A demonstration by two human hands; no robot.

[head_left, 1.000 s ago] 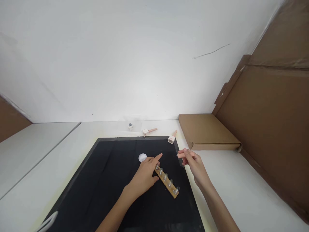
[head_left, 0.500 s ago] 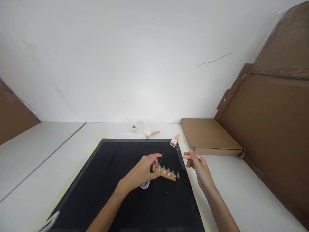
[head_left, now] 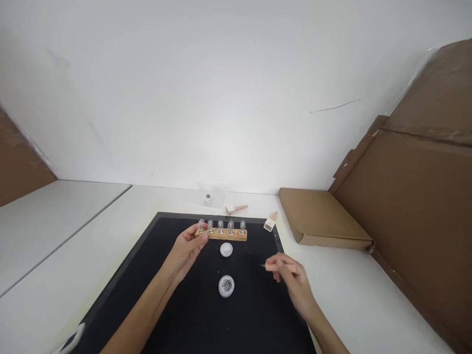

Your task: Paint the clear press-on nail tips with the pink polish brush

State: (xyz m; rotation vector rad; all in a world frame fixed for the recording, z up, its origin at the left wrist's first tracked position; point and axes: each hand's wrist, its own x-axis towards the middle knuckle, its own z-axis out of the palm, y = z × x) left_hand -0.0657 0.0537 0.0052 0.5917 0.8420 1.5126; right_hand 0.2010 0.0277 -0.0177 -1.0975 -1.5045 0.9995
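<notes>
L hand (head_left: 187,248) over blk mat (head_left: 191,314) — wht wall (head_left: 221,108).

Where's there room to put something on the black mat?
On the black mat, there's mostly bare room on the near side of the round pot, and left of the left hand, up to the mat's left edge. It's crowded around the wooden strip, with the small dish close by.

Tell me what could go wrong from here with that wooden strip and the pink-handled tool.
The left hand grips the wooden strip at one end only, so the far end might dip.
The clear tips stand upright on it and could get knocked.
The right hand, holding the pink-handled tool, might bump the round white pot.
</notes>
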